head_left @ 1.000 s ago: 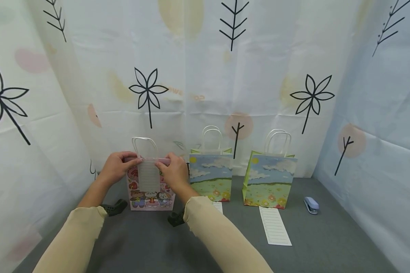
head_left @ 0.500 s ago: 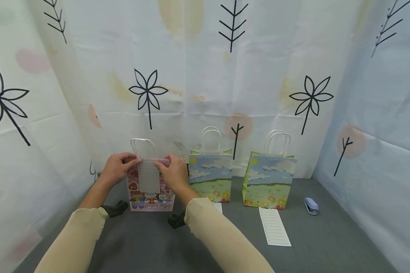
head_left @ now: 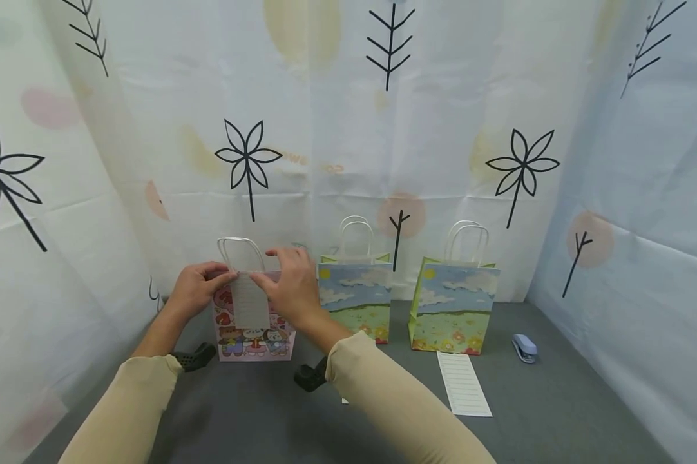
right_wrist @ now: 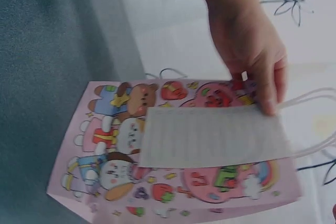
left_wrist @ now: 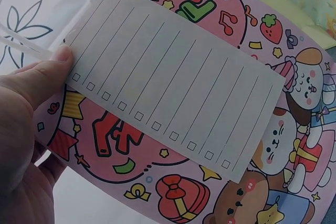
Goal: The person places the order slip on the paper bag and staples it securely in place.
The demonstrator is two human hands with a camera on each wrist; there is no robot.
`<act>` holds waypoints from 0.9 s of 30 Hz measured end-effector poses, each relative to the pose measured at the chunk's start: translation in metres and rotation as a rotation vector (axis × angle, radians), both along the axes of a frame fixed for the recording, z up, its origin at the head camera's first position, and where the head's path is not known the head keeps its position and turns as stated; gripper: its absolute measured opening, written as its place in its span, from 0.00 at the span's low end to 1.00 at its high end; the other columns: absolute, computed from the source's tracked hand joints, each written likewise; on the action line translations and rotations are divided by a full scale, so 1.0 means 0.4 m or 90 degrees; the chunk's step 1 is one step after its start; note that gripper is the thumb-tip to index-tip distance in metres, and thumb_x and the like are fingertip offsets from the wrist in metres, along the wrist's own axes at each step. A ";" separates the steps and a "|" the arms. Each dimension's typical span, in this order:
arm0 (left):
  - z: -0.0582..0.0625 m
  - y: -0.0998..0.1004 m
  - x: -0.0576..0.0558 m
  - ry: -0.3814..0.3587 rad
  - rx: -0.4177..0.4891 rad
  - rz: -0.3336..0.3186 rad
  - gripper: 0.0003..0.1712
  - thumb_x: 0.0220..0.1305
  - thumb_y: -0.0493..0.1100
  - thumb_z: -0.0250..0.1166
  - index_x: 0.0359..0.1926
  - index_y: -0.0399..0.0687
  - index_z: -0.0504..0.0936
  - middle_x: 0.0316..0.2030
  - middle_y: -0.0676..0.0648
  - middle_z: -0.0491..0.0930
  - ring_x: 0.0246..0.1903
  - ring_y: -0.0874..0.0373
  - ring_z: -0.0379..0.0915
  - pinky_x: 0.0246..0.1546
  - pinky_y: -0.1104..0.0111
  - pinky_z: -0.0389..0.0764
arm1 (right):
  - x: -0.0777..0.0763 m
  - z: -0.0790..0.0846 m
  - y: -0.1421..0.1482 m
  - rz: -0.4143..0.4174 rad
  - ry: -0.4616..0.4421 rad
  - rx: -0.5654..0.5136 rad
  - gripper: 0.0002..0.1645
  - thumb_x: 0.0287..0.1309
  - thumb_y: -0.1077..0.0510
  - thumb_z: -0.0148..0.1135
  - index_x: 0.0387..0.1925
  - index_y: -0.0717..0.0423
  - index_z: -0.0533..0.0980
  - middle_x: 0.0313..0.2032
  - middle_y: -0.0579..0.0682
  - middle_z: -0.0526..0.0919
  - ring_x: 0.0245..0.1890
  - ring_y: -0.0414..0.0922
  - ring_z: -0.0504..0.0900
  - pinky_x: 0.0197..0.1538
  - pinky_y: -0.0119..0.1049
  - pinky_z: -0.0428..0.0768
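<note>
A lined paper slip (left_wrist: 173, 82) with small checkboxes lies flat against the front of a pink cartoon gift bag (head_left: 254, 345), below its white handle (head_left: 241, 240). My left hand (head_left: 194, 290) pinches the slip and the bag's top edge at the upper left corner, thumb in front, fingers behind. My right hand (head_left: 293, 283) is at the bag's upper right, fingers spread apart and thumb extended close to the slip's top right corner; whether the thumb touches it I cannot tell. In the right wrist view the left thumb (right_wrist: 268, 95) presses on the slip's corner.
Two blue-and-green landscape gift bags (head_left: 354, 296) (head_left: 455, 309) stand to the right. Another lined slip (head_left: 464, 386) lies before the far one; a slip by the middle bag is mostly hidden by my sleeve. A lavender stapler (head_left: 524, 348) sits at the right.
My right hand has let go of the bag's top edge and its fingers have spread and lifted slightly. The left hand keeps its pinch. The head view has shifted a little.
</note>
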State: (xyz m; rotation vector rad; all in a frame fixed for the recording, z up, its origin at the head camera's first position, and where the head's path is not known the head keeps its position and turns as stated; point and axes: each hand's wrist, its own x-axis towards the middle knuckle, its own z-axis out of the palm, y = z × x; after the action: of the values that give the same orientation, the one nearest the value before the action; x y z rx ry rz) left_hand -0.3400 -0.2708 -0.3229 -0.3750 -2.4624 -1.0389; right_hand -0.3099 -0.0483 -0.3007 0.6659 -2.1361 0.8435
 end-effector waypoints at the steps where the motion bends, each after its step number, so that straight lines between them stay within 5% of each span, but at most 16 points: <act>1: 0.000 0.000 -0.001 0.003 0.000 0.000 0.20 0.67 0.48 0.65 0.47 0.33 0.83 0.39 0.37 0.83 0.36 0.49 0.77 0.33 0.66 0.76 | 0.006 0.008 0.007 0.007 0.017 0.006 0.27 0.57 0.43 0.69 0.52 0.54 0.78 0.49 0.46 0.81 0.52 0.45 0.73 0.58 0.42 0.69; 6: 0.000 -0.002 -0.001 -0.001 -0.003 -0.001 0.22 0.67 0.50 0.64 0.48 0.33 0.83 0.40 0.36 0.83 0.37 0.48 0.77 0.34 0.64 0.76 | 0.030 0.041 0.050 0.062 0.065 0.008 0.27 0.56 0.47 0.71 0.52 0.58 0.77 0.49 0.50 0.81 0.51 0.47 0.74 0.57 0.41 0.70; 14: 0.000 -0.012 0.004 -0.027 0.002 0.002 0.24 0.67 0.51 0.63 0.50 0.33 0.82 0.41 0.35 0.83 0.38 0.48 0.77 0.35 0.65 0.76 | 0.058 0.040 0.128 0.139 0.042 -0.011 0.26 0.57 0.50 0.71 0.53 0.59 0.76 0.51 0.52 0.80 0.56 0.48 0.73 0.59 0.41 0.69; 27: -0.006 -0.009 -0.006 -0.033 0.005 -0.002 0.25 0.68 0.53 0.62 0.50 0.34 0.81 0.42 0.35 0.82 0.37 0.48 0.76 0.33 0.64 0.76 | 0.068 -0.026 0.323 0.134 0.066 -0.029 0.27 0.53 0.56 0.73 0.53 0.61 0.75 0.51 0.54 0.79 0.54 0.50 0.74 0.56 0.46 0.72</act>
State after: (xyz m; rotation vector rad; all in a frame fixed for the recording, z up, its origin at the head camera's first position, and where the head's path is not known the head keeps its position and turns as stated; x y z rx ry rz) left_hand -0.3423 -0.2744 -0.3255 -0.3531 -2.5038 -1.0713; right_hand -0.2826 0.0809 -0.3112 0.9020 -1.9714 0.9451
